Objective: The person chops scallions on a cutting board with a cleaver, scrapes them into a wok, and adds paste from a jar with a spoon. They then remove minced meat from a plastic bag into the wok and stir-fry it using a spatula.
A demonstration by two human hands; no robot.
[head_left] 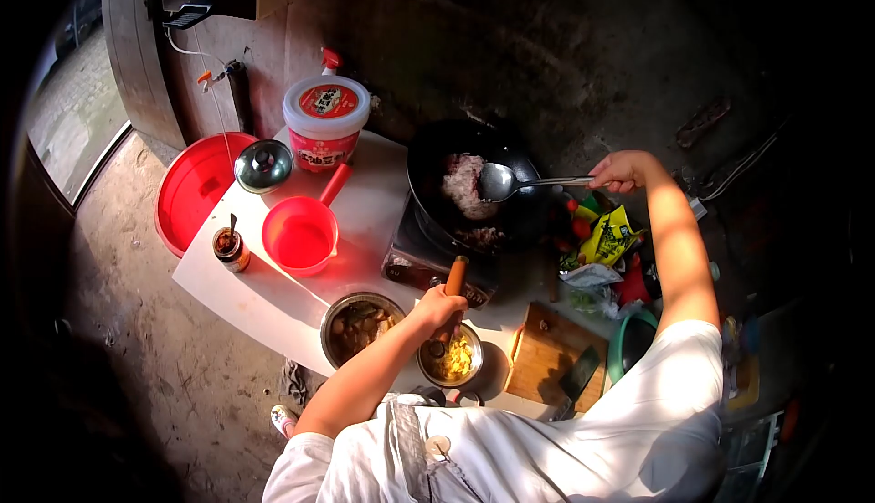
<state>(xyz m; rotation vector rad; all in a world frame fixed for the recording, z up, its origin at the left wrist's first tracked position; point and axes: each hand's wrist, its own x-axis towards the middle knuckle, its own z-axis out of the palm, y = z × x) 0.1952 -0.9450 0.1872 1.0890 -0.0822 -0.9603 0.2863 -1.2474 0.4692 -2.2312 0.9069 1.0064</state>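
My left hand [440, 310] is closed around the wooden handle [457, 275] of a black wok [428, 152], which sits on a dark stove [415, 266]. My right hand [620, 172] grips the far end of a long metal ladle [547, 180]. The ladle's bowl rests against a clump of pale, pinkish food [465, 184] inside the wok; I cannot tell exactly what this food is. Below my left hand stands a metal bowl of yellow food [456, 360]. Beside it, a larger metal bowl [324, 325] contains brown pieces in liquid.
On the white table [219, 284] stand a red dipper [301, 234], a lidded tub [325, 120], a metal lid [263, 166] and a jar with a spoon [231, 250]. A cutting board [533, 366] with a cleaver [579, 374] lies front right, near packets [611, 237] and a green basin [624, 343].
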